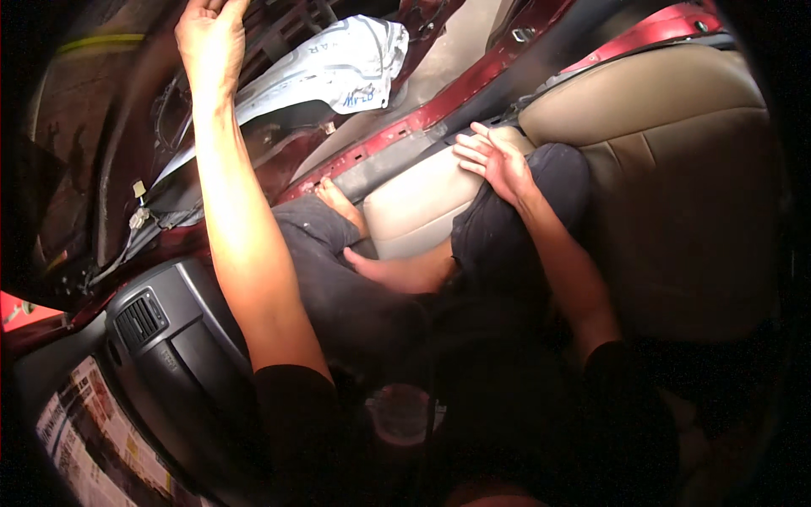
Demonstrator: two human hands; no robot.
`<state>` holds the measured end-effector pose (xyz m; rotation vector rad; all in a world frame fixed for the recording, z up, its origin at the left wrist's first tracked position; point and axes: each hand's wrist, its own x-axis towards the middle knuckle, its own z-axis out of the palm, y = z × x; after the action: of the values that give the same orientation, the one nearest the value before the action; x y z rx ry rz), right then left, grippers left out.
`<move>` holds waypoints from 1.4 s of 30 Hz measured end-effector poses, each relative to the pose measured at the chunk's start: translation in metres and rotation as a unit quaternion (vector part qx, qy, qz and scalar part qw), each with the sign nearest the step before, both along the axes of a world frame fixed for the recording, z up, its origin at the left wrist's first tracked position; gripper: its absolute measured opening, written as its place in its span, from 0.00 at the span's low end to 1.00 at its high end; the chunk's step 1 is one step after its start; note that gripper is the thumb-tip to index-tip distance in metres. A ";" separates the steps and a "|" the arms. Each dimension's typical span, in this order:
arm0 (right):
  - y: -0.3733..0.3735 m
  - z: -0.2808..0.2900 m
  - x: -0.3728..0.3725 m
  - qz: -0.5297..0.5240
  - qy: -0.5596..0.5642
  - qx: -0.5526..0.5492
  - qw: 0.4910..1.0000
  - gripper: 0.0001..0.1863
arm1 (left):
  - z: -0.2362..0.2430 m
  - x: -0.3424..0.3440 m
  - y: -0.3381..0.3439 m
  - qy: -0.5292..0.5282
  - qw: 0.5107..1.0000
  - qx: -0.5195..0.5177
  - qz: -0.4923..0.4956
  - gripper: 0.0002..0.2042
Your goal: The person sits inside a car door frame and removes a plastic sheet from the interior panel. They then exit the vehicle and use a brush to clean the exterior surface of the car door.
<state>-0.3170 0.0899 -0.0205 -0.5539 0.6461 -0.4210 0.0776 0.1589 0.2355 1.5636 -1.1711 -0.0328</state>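
Observation:
My left hand (213, 52) is raised to the upper edge of the view, beside the dark red car door (283, 160). Its fingers look curled closed, but their tips are cut off, so what they hold is hidden. A crinkled white-silver plastic sheet (359, 63) covers part of the door's bare inner side. Over my bent knee, my right hand (504, 169) hovers or rests with its fingers spread and nothing in it. Below the door's near part hang loose wires with a pale connector (138, 218).
I sit cross-legged on a beige seat (414, 207), its backrest (659, 160) to the right. A red door sill (380, 139) runs between seat and door. At left is a dark dashboard with an air vent (141, 318). Printed paper (93, 431) lies at the lower left.

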 end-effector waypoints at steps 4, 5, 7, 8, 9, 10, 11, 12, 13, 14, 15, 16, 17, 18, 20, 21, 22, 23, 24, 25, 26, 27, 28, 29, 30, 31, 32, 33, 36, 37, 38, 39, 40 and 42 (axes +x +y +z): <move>0.001 -0.006 -0.002 0.003 0.014 -0.007 1.000 0.36 | -0.009 0.010 -0.001 -0.008 1.000 -0.016 -0.021 0.13; 0.001 -0.007 -0.002 0.005 0.019 -0.008 1.000 0.37 | -0.010 0.012 -0.001 -0.022 0.999 -0.017 -0.023 0.13; 0.003 -0.005 -0.002 -0.001 0.030 -0.008 1.000 0.36 | -0.004 -0.001 0.000 0.028 0.999 -0.011 -0.012 0.13; 0.004 -0.003 -0.002 -0.009 0.035 -0.007 0.999 0.36 | -0.002 -0.007 0.001 0.054 0.999 -0.007 -0.006 0.14; 0.005 -0.001 -0.001 -0.015 0.038 -0.005 0.999 0.36 | 0.001 -0.003 0.002 0.013 1.000 0.006 -0.010 0.13; 0.006 -0.003 -0.002 -0.011 0.038 -0.011 0.999 0.36 | 0.000 -0.004 0.003 0.001 1.000 0.008 0.002 0.13; 0.008 -0.005 -0.003 -0.007 0.037 -0.017 0.999 0.36 | 0.001 -0.006 0.004 -0.012 1.000 0.011 0.012 0.13; 0.009 -0.005 -0.003 -0.006 0.035 -0.025 0.999 0.36 | 0.006 -0.010 0.003 -0.026 0.999 0.011 0.021 0.13; 0.010 -0.005 -0.002 -0.004 0.052 -0.037 0.998 0.34 | 0.013 -0.020 0.007 -0.062 0.998 0.008 0.021 0.12; 0.012 -0.005 -0.003 0.015 0.065 -0.051 0.997 0.35 | 0.005 -0.005 0.002 -0.016 1.000 -0.010 -0.012 0.13; 0.014 -0.004 -0.002 0.035 0.075 -0.064 0.995 0.35 | -0.010 0.027 -0.004 0.028 0.998 -0.027 -0.045 0.14; 0.014 -0.004 -0.002 0.052 0.086 -0.078 0.992 0.36 | -0.018 0.045 -0.010 0.074 0.993 -0.044 -0.080 0.15; 0.019 -0.005 -0.005 0.042 0.087 -0.086 0.992 0.35 | -0.017 0.041 -0.012 0.056 0.996 -0.031 -0.069 0.15; 0.021 -0.006 -0.006 0.039 0.087 -0.085 0.992 0.35 | -0.015 0.038 -0.011 0.052 0.996 -0.028 -0.066 0.15; 0.025 -0.007 -0.008 0.037 0.088 -0.084 0.992 0.35 | -0.012 0.034 -0.011 0.044 0.997 -0.023 -0.057 0.15; 0.026 -0.007 -0.010 0.044 0.083 -0.081 0.992 0.37 | -0.013 0.033 -0.010 0.037 0.998 -0.023 -0.053 0.14; 0.025 -0.006 -0.011 0.037 0.068 -0.064 0.995 0.38 | -0.013 0.035 -0.012 0.025 0.997 -0.034 -0.058 0.14; 0.021 -0.006 -0.010 0.030 0.054 -0.047 0.997 0.38 | -0.013 0.039 -0.015 0.013 0.997 -0.045 -0.063 0.14; 0.022 -0.007 -0.010 0.024 0.044 -0.025 0.998 0.39 | -0.014 0.037 -0.015 0.005 0.996 -0.053 -0.067 0.13; 0.021 -0.008 -0.010 0.021 0.039 -0.016 0.999 0.40 | -0.012 0.037 -0.016 -0.002 0.996 -0.049 -0.070 0.13; 0.021 -0.008 -0.012 0.022 0.035 -0.011 0.999 0.40 | -0.012 0.037 -0.011 -0.050 0.998 -0.020 -0.027 0.13; 0.020 -0.009 -0.012 0.025 0.039 -0.020 0.999 0.40 | 0.001 0.018 -0.007 -0.101 0.995 0.003 0.014 0.13; 0.021 -0.010 -0.012 0.027 0.043 -0.029 0.998 0.41 | 0.007 0.009 -0.004 -0.152 0.987 0.027 0.055 0.13; 0.027 -0.014 -0.012 0.032 0.056 -0.048 0.997 0.40 | 0.000 0.022 -0.006 -0.240 0.968 0.008 0.069 0.13; 0.031 -0.022 -0.015 0.034 0.067 -0.072 0.995 0.40 | 0.008 -0.002 -0.004 -0.153 0.985 0.031 0.075 0.14; 0.036 -0.025 -0.016 0.035 0.076 -0.115 0.990 0.38 | -0.003 0.018 -0.010 -0.092 0.996 0.000 0.017 0.13; 0.042 -0.023 -0.011 0.029 0.100 -0.108 0.989 0.34 | -0.021 0.044 -0.012 -0.031 0.998 -0.031 -0.038 0.13; 0.048 -0.029 -0.015 0.043 0.137 -0.242 0.959 0.32 | -0.024 0.040 -0.019 -0.031 0.997 -0.039 -0.061 0.13; 0.082 -0.031 -0.015 0.082 0.245 -0.626 0.736 0.29 | -0.024 0.028 -0.017 -0.041 0.997 -0.043 -0.055 0.14; 0.091 -0.024 -0.011 0.114 0.264 -0.688 0.667 0.29 | -0.022 0.024 -0.019 -0.046 0.997 -0.045 -0.049 0.14; 0.101 -0.017 -0.002 0.147 0.268 -0.744 0.594 0.30 | -0.010 0.022 -0.007 -0.068 0.997 -0.031 -0.016 0.14; 0.107 -0.019 -0.006 0.173 0.303 -0.750 0.561 0.30 | -0.018 0.020 -0.016 -0.056 0.997 -0.042 -0.032 0.14; 0.114 -0.022 -0.007 0.199 0.327 -0.755 0.533 0.29 | -0.019 0.019 -0.019 -0.052 0.997 -0.048 -0.042 0.14; 0.118 -0.023 -0.004 0.247 0.356 -0.744 0.508 0.29 | -0.020 0.022 -0.019 -0.087 0.994 -0.045 -0.041 0.14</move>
<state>-0.3212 0.2076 -0.0431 -2.6560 0.7235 -0.0573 0.0999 0.1400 0.2153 1.4600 -1.3537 0.1026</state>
